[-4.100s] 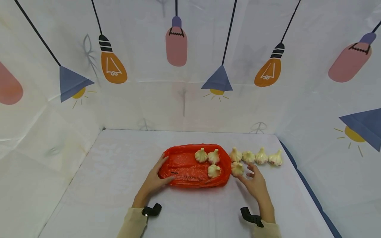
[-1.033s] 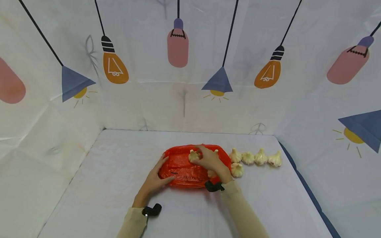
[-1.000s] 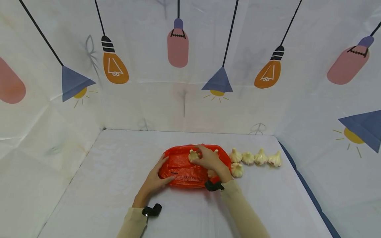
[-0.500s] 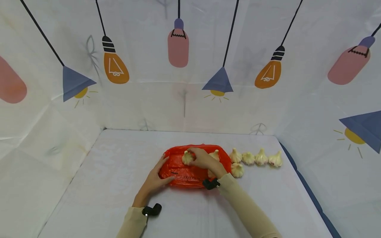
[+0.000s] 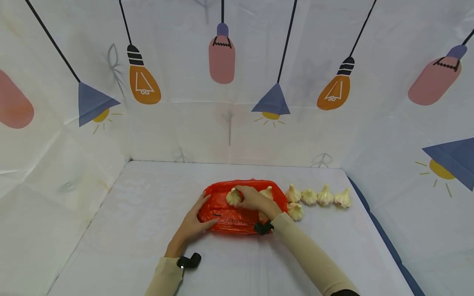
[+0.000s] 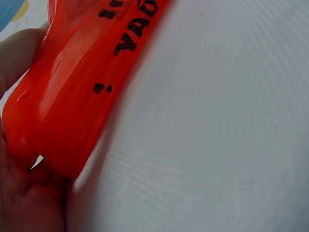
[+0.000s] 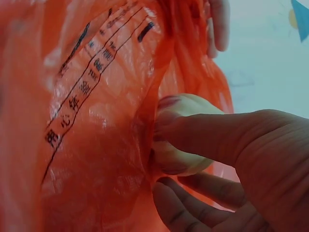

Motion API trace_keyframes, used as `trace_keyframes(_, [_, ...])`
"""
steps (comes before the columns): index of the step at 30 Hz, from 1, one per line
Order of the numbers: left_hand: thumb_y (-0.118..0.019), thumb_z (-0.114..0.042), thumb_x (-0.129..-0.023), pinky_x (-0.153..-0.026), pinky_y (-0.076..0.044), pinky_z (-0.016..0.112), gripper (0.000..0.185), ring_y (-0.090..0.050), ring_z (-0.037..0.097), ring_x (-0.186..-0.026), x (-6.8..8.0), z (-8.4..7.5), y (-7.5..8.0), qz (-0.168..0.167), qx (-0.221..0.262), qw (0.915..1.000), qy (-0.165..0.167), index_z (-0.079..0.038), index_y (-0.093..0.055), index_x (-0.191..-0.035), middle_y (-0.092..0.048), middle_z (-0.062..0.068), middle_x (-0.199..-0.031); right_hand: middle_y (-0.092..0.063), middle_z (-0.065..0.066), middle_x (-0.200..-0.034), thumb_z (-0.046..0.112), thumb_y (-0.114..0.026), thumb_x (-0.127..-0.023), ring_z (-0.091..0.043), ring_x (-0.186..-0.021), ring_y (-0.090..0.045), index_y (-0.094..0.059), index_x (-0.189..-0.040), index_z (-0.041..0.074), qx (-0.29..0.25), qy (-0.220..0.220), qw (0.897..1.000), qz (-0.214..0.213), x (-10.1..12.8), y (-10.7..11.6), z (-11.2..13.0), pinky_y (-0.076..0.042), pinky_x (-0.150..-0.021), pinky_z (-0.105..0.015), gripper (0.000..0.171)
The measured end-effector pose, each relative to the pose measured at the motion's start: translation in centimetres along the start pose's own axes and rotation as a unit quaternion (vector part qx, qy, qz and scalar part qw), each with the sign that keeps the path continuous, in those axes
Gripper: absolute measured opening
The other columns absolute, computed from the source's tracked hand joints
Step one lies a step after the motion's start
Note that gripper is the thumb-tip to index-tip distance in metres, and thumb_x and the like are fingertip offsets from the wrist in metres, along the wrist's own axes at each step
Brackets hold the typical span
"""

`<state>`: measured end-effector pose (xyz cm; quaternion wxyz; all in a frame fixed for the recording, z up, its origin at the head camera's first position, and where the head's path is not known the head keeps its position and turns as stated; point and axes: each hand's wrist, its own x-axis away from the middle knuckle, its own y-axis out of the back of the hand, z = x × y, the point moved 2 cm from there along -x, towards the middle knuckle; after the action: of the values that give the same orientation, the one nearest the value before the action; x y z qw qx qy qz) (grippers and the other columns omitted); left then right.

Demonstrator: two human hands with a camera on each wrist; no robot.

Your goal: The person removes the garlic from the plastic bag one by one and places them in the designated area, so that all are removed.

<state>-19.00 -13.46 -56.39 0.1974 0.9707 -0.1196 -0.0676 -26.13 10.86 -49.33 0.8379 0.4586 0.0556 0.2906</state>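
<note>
On the red plastic bag [image 5: 237, 211], toward 10 o'clock, our right hand [image 5: 255, 199] pinches a garlic bulb [image 5: 233, 197]; our left hand [image 5: 190, 226] grips the bag's edge. We judge the placing step; next, release gently.

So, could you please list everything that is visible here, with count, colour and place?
Garlic bulbs: five, whitish, on the table right of the bag, four in a row and one in front.
Garlic bulbs on the bag: at least two, whitish; one held, one behind the right hand.
Plastic bag: one, orange-red, black print, table centre.
Table: one, white.
Backdrop: white, lamp drawings.
Left hand: grips the bag's left edge.
Right hand: fingers hold a bulb.
</note>
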Motion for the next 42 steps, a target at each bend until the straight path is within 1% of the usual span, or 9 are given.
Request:
trace_keyframes(4, [-0.083, -0.032, -0.086, -0.124, -0.02, 0.065, 0.089, -0.018, 0.037, -0.159, 0.0, -0.1, 0.0, -0.005, 0.001, 1.0, 0.001, -0.018, -0.037, -0.161, -0.017, 0.005, -0.174, -0.067, -0.006, -0.125, 0.017, -0.079, -0.092, -0.018, -0.106, -0.06, -0.059, -0.134, 0.006, 0.008, -0.001, 1.0, 0.006, -0.1, 0.2, 0.1, -0.055, -0.099, -0.041, 0.047])
trace_keyframes(11, [-0.084, -0.033, -0.085, -0.124, -0.02, 0.065, 0.09, -0.018, 0.036, -0.159, -0.1, 0.1, -0.1, -0.008, -0.001, 0.9999, 0.009, -0.02, -0.036, -0.161, -0.017, 0.003, -0.174, -0.065, -0.004, -0.11, 0.019, -0.08, -0.091, -0.016, -0.095, -0.057, -0.06, -0.123, 0.008, -0.002, 0.005, 1.0, 0.005, -0.3, 0.1, -0.5, -0.055, -0.089, -0.036, 0.039])
trace_keyframes(17, [-0.084, -0.034, -0.085, -0.123, -0.02, 0.066, 0.09, -0.018, 0.037, -0.159, -0.1, 0.1, -0.1, -0.009, -0.005, 0.9999, 0.007, -0.02, -0.037, -0.161, -0.018, 0.003, -0.174, -0.067, -0.007, -0.12, 0.022, -0.079, -0.092, -0.017, -0.102, -0.059, -0.057, -0.135, 0.006, -0.007, 0.008, 1.0, -0.007, -0.3, -0.1, -1.0, -0.056, -0.094, -0.038, 0.051])
trace_keyframes(23, [-0.085, -0.033, -0.084, -0.124, -0.02, 0.065, 0.091, -0.017, 0.035, -0.159, -0.1, 0.0, -0.1, -0.011, 0.002, 0.9998, 0.016, -0.021, -0.037, -0.161, -0.018, 0.001, -0.173, -0.065, -0.012, -0.127, 0.022, -0.079, -0.092, -0.019, -0.103, -0.063, -0.056, -0.13, 0.008, -0.033, 0.014, 0.999, -0.018, -0.3, -0.1, -1.2, -0.058, -0.092, -0.038, 0.047])
trace_keyframes(26, [-0.086, -0.032, -0.083, -0.124, -0.019, 0.064, 0.092, -0.017, 0.033, -0.16, 0.0, 0.0, -0.1, -0.01, 0.007, 0.9998, 0.018, -0.022, -0.037, -0.161, -0.018, -0.001, -0.173, -0.064, -0.011, -0.13, 0.02, -0.079, -0.092, -0.018, -0.106, -0.063, -0.056, -0.132, 0.007, -0.029, 0.019, 0.999, -0.023, -0.2, -0.2, -1.3, -0.057, -0.093, -0.037, 0.048])
trace_keyframes(30, [-0.086, -0.03, -0.083, -0.125, -0.019, 0.064, 0.093, -0.016, 0.032, -0.16, 0.0, 0.1, -0.1, -0.007, 0.01, 0.9998, 0.018, -0.023, -0.036, -0.161, -0.017, -0.002, -0.173, -0.065, -0.009, -0.126, 0.017, -0.079, -0.091, -0.016, -0.104, -0.062, -0.056, -0.133, 0.006, -0.023, 0.02, 0.999, -0.029, -0.2, -0.1, -1.4, -0.057, -0.092, -0.036, 0.048])
trace_keyframes(32, [-0.086, -0.03, -0.083, -0.124, -0.019, 0.065, 0.093, -0.016, 0.032, -0.16, 0.0, 0.0, -0.1, -0.007, 0.009, 0.9998, 0.019, -0.023, -0.036, -0.161, -0.017, -0.002, -0.173, -0.066, -0.008, -0.123, 0.016, -0.079, -0.09, -0.015, -0.1, -0.061, -0.057, -0.132, 0.006, -0.027, 0.018, 0.999, -0.033, -0.1, 0.0, -1.3, -0.058, -0.09, -0.035, 0.048])
trace_keyframes(37, [-0.086, -0.032, -0.083, -0.124, -0.02, 0.066, 0.093, -0.017, 0.034, -0.16, -0.1, 0.0, -0.1, -0.009, 0.005, 0.9998, 0.019, -0.022, -0.036, -0.161, -0.017, 0.0, -0.174, -0.067, -0.008, -0.121, 0.018, -0.08, -0.09, -0.014, -0.092, -0.06, -0.058, -0.129, 0.007, -0.036, 0.013, 0.998, -0.042, 0.2, 0.3, -1.1, -0.057, -0.086, -0.034, 0.047])
trace_keyframes(42, [-0.085, -0.032, -0.084, -0.124, -0.019, 0.065, 0.093, -0.016, 0.035, -0.16, -0.1, 0.0, -0.1, -0.007, 0.002, 0.9998, 0.019, -0.022, -0.035, -0.161, -0.016, 0.0, -0.174, -0.067, -0.008, -0.124, 0.016, -0.08, -0.09, -0.016, -0.1, -0.062, -0.059, -0.129, 0.008, -0.044, 0.011, 0.997, -0.059, 0.6, 0.5, -0.8, -0.057, -0.089, -0.036, 0.045])
